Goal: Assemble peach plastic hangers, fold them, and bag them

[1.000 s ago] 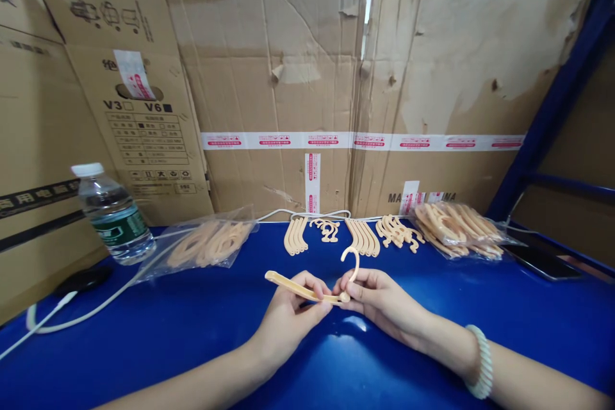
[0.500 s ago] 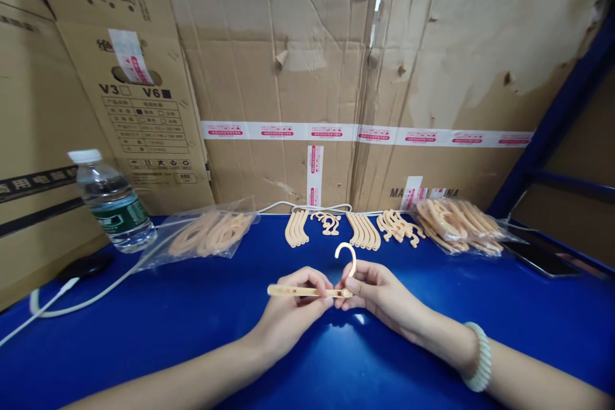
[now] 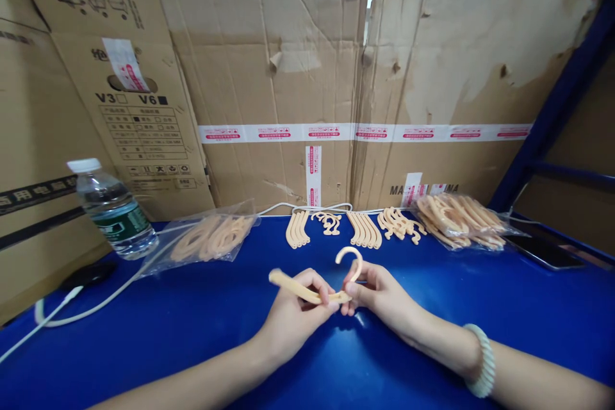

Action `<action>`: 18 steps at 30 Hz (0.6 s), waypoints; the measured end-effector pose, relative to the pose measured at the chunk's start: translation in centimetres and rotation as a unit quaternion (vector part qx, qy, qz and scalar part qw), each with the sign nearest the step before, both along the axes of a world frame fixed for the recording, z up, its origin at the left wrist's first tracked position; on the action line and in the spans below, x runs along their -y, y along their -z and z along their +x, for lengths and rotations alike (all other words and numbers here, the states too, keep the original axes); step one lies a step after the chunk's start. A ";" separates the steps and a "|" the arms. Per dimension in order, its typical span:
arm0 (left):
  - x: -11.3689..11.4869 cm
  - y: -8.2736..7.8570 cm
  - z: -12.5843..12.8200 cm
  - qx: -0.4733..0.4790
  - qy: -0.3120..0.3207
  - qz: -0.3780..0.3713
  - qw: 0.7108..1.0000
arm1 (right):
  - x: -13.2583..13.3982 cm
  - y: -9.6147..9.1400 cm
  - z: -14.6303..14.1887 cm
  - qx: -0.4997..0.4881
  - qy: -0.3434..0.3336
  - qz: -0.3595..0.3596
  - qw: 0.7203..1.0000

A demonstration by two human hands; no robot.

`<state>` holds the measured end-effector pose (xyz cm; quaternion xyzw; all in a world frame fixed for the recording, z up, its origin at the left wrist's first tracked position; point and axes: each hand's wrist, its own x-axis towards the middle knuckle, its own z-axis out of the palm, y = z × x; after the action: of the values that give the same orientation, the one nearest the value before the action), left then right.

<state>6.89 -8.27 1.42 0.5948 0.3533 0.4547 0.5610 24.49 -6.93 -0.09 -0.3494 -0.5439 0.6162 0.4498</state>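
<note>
Between the fingers of my left hand point(image 3: 300, 307) is a beige plastic hanger arm point(image 3: 293, 285), its free end pointing left and slightly up. My right hand point(image 3: 384, 291) pinches a beige hanger hook point(image 3: 354, 259), whose curve rises above the fingertips. The arm's inner end meets the foot of the hook right between both hands; whether they are locked together I cannot tell. Beyond the hands lie two rows of hanger arms point(image 3: 298, 230) and two small heaps of hooks, one on the left point(image 3: 327, 223) and a larger one on the right point(image 3: 400, 225).
Clear bags of hanger parts lie on the left point(image 3: 211, 240) and right point(image 3: 461, 221) of the blue table point(image 3: 202, 333). A water bottle point(image 3: 115, 211), a white cable point(image 3: 110, 298), a black device point(image 3: 89, 274) and a phone point(image 3: 545, 252) are around them. Cardboard point(image 3: 278, 83) walls the back.
The hanger arm has turned in my left hand, its free end now higher and its curved side showing. The hook has tilted slightly to the right in my right hand.
</note>
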 end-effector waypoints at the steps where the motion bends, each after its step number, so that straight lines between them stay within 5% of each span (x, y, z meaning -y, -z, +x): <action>1: 0.0 -0.1 0.1 0.000 0.005 0.001 1.000 | 0.0 0.0 -0.1 0.006 0.004 0.010 1.000; 12: -0.5 0.2 0.2 0.027 -0.053 -0.046 0.997 | 0.4 -0.6 -0.3 0.043 0.041 0.097 0.994; 18: -0.4 0.2 0.3 0.012 -0.022 -0.058 0.998 | 0.4 -0.6 -0.7 0.046 0.029 0.101 0.993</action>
<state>7.20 -7.85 1.24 0.5481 0.3854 0.4529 0.5882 23.79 -7.29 0.56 -0.3462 -0.6128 0.5281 0.4751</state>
